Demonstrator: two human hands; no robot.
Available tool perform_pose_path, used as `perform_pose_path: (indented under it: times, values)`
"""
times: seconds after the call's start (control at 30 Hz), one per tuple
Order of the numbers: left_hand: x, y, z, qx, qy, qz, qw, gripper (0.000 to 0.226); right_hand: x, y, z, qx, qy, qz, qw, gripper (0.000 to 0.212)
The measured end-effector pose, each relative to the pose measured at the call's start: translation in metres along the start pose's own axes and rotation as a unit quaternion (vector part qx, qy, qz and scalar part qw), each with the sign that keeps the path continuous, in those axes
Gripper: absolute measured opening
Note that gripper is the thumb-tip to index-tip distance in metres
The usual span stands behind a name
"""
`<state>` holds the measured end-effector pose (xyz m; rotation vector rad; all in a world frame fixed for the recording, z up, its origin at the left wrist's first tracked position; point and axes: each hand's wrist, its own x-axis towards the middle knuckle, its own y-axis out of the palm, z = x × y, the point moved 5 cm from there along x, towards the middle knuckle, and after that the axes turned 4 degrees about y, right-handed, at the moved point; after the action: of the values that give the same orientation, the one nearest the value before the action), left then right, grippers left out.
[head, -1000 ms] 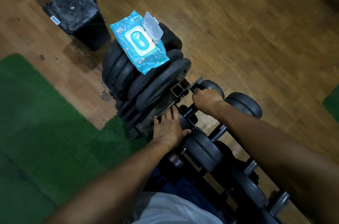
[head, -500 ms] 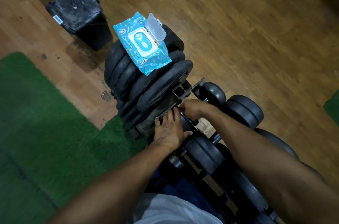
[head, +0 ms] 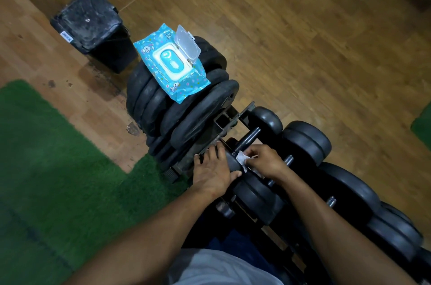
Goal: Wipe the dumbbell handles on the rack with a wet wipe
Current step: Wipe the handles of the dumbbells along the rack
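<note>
A person's right hand [head: 264,161] pinches a white wet wipe [head: 242,160] at the near end of the first dumbbell handle [head: 247,139] on the rack [head: 229,121], while the left hand [head: 213,171] lies flat, fingers straight, on that dumbbell's near head. Handles nearer the person than that one look not yet wiped. Beyond the rack, the blue wipes pack [head: 171,63] sits lid-open on stacked weight plates [head: 151,102], its contents hidden.

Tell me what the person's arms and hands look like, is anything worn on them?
Both forearms are bare right up to the picture's lower edge: no sleeves, gloves, watch or bands show. The left hand and right hand carry no rings that I can make out. Below the arms, a patch of light grey clothing shows on the body.
</note>
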<state>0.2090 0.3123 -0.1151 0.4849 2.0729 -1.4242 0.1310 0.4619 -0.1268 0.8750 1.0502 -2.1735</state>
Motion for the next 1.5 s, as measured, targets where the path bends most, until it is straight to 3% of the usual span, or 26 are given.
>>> perform_pose_path:
  times: [0.17,0.37,0.6,0.73,0.8,0.93,1.0,1.07,1.23,1.37,1.43,1.5]
  values:
    - [0.0,-0.001,0.0,0.001,0.002,0.001,1.0,0.111,0.007,0.02,-0.009,0.221,0.134,0.02,0.966,0.023]
    - [-0.001,-0.004,-0.001,0.003,-0.001,0.003,1.0,0.109,0.014,0.028,-0.012,0.416,0.225,-0.029,0.881,0.022]
    - [-0.001,-0.004,-0.003,0.018,-0.005,0.005,1.0,0.109,0.013,0.024,-0.014,0.416,0.231,0.029,0.879,0.012]
    - [-0.002,-0.004,-0.002,0.026,-0.007,0.012,1.0,0.109,0.014,0.025,-0.012,0.472,0.216,0.002,0.855,0.023]
    - [-0.003,-0.004,-0.002,0.028,-0.008,0.015,0.999,0.109,0.02,0.023,-0.013,0.53,0.218,-0.035,0.819,0.027]
    - [-0.002,-0.003,-0.002,0.032,-0.007,0.025,0.999,0.11,0.026,0.012,-0.014,0.672,0.206,-0.137,0.698,0.031]
    - [-0.002,-0.005,-0.003,0.035,-0.006,0.025,0.999,0.108,0.023,0.016,-0.011,0.698,0.187,-0.16,0.672,0.03]
    - [-0.003,-0.006,-0.004,0.033,-0.005,0.023,0.999,0.107,0.019,0.022,-0.007,0.707,0.194,-0.16,0.661,0.025]
    - [-0.004,-0.006,-0.005,0.031,-0.004,0.016,0.999,0.107,0.014,0.023,-0.009,0.66,0.244,-0.102,0.704,0.009]
    - [-0.004,-0.005,-0.003,0.039,-0.003,0.015,0.999,0.107,0.018,0.016,-0.003,0.713,0.221,-0.092,0.659,0.022]
    - [-0.004,-0.005,-0.003,0.04,-0.003,0.014,0.999,0.107,0.018,0.015,-0.002,0.721,0.209,-0.12,0.649,0.018]
    - [-0.004,-0.004,-0.003,0.041,-0.002,0.011,0.999,0.107,0.014,0.017,-0.004,0.689,0.207,-0.142,0.679,0.011]
